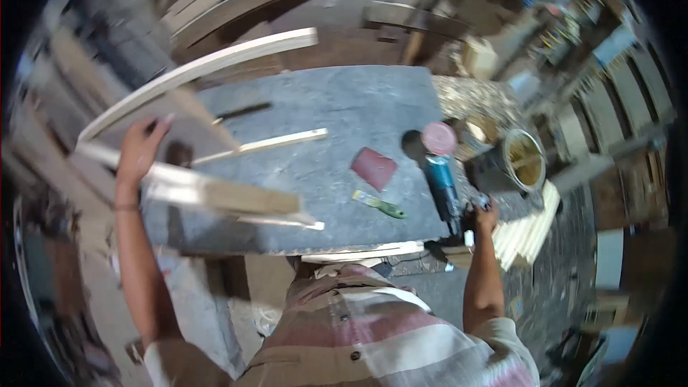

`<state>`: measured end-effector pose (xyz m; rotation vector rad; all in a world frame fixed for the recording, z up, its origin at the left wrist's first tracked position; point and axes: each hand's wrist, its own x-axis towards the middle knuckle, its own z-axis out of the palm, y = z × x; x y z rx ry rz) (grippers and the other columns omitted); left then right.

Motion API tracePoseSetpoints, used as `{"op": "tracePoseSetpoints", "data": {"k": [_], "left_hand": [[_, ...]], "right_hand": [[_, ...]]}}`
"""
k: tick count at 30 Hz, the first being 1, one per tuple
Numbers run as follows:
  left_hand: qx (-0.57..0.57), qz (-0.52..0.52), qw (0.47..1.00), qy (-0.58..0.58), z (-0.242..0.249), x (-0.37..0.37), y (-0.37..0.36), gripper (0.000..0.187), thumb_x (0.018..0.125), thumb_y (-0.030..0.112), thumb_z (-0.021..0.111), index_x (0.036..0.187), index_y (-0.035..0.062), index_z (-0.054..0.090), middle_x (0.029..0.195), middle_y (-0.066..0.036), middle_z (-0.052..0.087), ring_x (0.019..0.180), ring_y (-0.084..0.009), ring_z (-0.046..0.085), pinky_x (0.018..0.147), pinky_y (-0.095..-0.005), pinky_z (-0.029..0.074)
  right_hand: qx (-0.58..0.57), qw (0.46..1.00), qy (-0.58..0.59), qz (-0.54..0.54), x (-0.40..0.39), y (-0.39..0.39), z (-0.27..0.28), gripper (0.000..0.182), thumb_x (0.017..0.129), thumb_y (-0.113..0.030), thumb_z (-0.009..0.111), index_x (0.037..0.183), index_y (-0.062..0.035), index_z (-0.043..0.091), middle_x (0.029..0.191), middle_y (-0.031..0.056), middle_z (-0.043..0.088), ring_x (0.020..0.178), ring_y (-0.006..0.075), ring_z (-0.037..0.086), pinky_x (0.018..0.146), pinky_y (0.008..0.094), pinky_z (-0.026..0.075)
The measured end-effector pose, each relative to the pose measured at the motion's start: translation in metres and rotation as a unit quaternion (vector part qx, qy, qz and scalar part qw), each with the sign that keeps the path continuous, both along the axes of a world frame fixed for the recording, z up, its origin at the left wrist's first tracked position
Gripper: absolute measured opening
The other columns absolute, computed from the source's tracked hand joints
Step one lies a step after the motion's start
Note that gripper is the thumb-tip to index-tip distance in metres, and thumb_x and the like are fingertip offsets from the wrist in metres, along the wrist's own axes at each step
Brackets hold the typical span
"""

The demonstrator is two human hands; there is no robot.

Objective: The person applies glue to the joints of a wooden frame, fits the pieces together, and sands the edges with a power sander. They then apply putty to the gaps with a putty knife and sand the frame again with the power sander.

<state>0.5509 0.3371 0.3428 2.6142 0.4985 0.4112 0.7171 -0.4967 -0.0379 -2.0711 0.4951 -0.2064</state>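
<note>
At the left of the head view, a pale wooden frame [215, 64] stands tilted over the table. My left hand [140, 147] grips it near its left corner, the fingers partly hidden. Beyond the table's right edge my right hand [486, 215] is closed, with something small and blurred at its fingers that I cannot make out. Close to that hand lies a blue-and-black angle grinder [443, 179] with a pink disc [438, 138]. A folded piece of red sandpaper [374, 168] and a green-handled putty knife [380, 204] lie on the grey tabletop [358, 100].
Right of the table stands a bucket [527, 161] with yellowish contents, beside a small open tub [479, 132]. Pale wood strips [530, 226] are stacked below the bucket. A thin wooden strip [287, 141] and a dark narrow bar [245, 111] lie on the table.
</note>
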Motion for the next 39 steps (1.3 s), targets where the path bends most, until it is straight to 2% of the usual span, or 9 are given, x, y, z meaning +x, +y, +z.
{"op": "tracePoseSetpoints", "data": {"k": [2,4,5,6,8,10,20,25,39], "left_hand": [[0.040,0.028,0.999,0.013,0.013,-0.002,-0.019,0.061,0.092,0.052,0.063,0.106,-0.0077,0.070,0.103,-0.030,0.069,0.100,-0.0454,0.065,0.090,-0.0448,0.049],[0.056,0.025,0.997,0.039,0.035,-0.004,-0.042,0.063,0.091,0.056,0.061,0.098,-0.0061,0.071,0.095,-0.030,0.067,0.092,-0.0471,0.063,0.084,-0.0466,0.049],[0.050,0.042,0.996,0.055,0.036,-0.003,-0.042,0.065,0.091,0.059,0.061,0.096,-0.0048,0.072,0.091,-0.029,0.067,0.090,-0.0462,0.064,0.082,-0.0466,0.049],[0.045,0.046,0.996,0.064,0.038,-0.004,-0.044,0.065,0.091,0.060,0.060,0.099,-0.0036,0.072,0.093,-0.029,0.068,0.091,-0.0452,0.065,0.082,-0.0464,0.050],[0.059,0.062,0.996,0.036,0.035,-0.008,-0.046,0.066,0.091,0.061,0.059,0.102,-0.0028,0.072,0.095,-0.028,0.069,0.091,-0.0449,0.065,0.084,-0.0466,0.051],[0.044,0.062,0.996,0.040,0.033,-0.007,-0.044,0.066,0.091,0.061,0.058,0.105,-0.0017,0.073,0.098,-0.027,0.069,0.093,-0.0445,0.066,0.086,-0.0466,0.052],[0.030,0.035,0.999,0.016,0.038,-0.010,-0.050,0.059,0.093,0.055,0.059,0.088,-0.0032,0.069,0.076,-0.025,0.062,0.073,-0.0428,0.059,0.073,-0.0470,0.047],[0.039,0.023,0.999,-0.029,0.028,-0.009,-0.044,0.058,0.094,0.053,0.059,0.086,-0.0039,0.068,0.075,-0.025,0.061,0.073,-0.0424,0.058,0.073,-0.0468,0.047],[0.038,0.040,0.998,-0.037,0.031,-0.011,-0.048,0.059,0.093,0.054,0.058,0.098,-0.0035,0.070,0.093,-0.027,0.067,0.089,-0.0442,0.063,0.083,-0.0460,0.049]], "right_hand": [[-0.113,0.990,0.076,-0.021,0.036,-0.073,-0.099,0.072,0.080,-0.037,0.084,0.128,0.0096,0.059,0.126,0.0255,0.064,0.117,0.0342,0.061,0.103,0.0417,0.047],[-0.156,0.988,0.008,-0.005,0.020,-0.028,-0.033,0.039,0.086,-0.012,0.079,0.113,0.0088,0.060,0.106,0.0186,0.069,0.086,0.0261,0.064,0.074,0.0362,0.055],[-0.087,0.995,-0.037,-0.031,0.017,-0.028,-0.039,0.050,0.083,-0.035,0.082,0.109,0.0052,0.070,0.098,0.0202,0.074,0.087,0.0322,0.066,0.084,0.0430,0.051],[-0.014,0.998,-0.044,-0.034,0.019,-0.029,-0.034,0.039,0.088,-0.025,0.079,0.109,0.0071,0.069,0.097,0.0171,0.073,0.085,0.0253,0.064,0.081,0.0387,0.051],[-0.117,0.983,-0.140,-0.024,0.008,0.004,0.019,0.030,0.092,-0.018,0.076,0.107,0.0076,0.068,0.095,0.0128,0.073,0.080,0.0222,0.062,0.078,0.0367,0.052],[0.062,0.963,-0.262,0.012,0.010,0.039,0.052,0.028,0.095,-0.018,0.073,0.109,0.0062,0.067,0.094,0.0102,0.071,0.080,0.0194,0.062,0.076,0.0343,0.052],[0.191,0.921,-0.190,0.280,-0.079,0.294,0.336,0.025,0.095,-0.012,0.070,0.116,0.0003,0.063,0.094,0.0030,0.065,0.077,0.0070,0.057,0.067,0.0220,0.047],[0.188,0.884,-0.210,0.373,-0.106,0.332,0.380,0.035,0.089,-0.022,0.075,0.109,0.0037,0.062,0.095,0.0091,0.063,0.078,0.0160,0.060,0.069,0.0289,0.049],[0.232,0.851,-0.134,0.451,-0.132,0.397,0.411,0.020,0.088,-0.013,0.075,0.096,0.0013,0.063,0.086,0.0071,0.067,0.075,0.0086,0.058,0.068,0.0231,0.044]]}}
